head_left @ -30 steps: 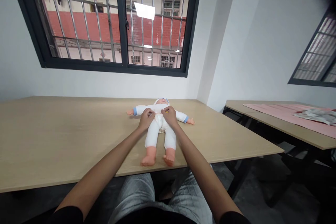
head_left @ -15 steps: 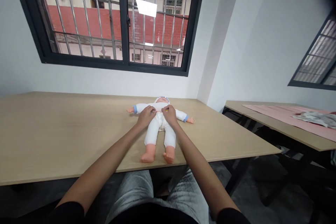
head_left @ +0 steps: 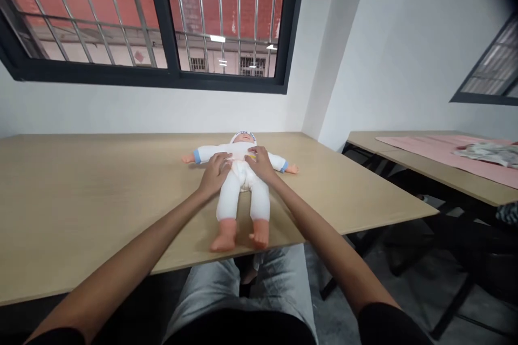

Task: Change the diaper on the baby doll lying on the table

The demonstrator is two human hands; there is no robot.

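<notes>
A baby doll lies on its back on the table, feet toward me, arms stretched out sideways. It wears a white top with blue cuffs, a cap with lettering and a white diaper. My left hand rests at the doll's left-of-picture hip, fingers stretched over the waist and apart. On the opposite side, my right hand lies against the waist with its fingers spread. A small yellow patch shows beside the right fingers. Neither hand visibly grips anything; the fingertips partly cover the diaper's top edge.
The wooden table runs along the wall beneath a barred window. To the right stands a second table bearing a pink cloth and a crumpled pale cloth. My legs are under the table's front edge.
Both hands have loosened from a pinch near the middle of the waist. They now lie farther apart with fingers spread at its sides. The camera view has tilted down.
</notes>
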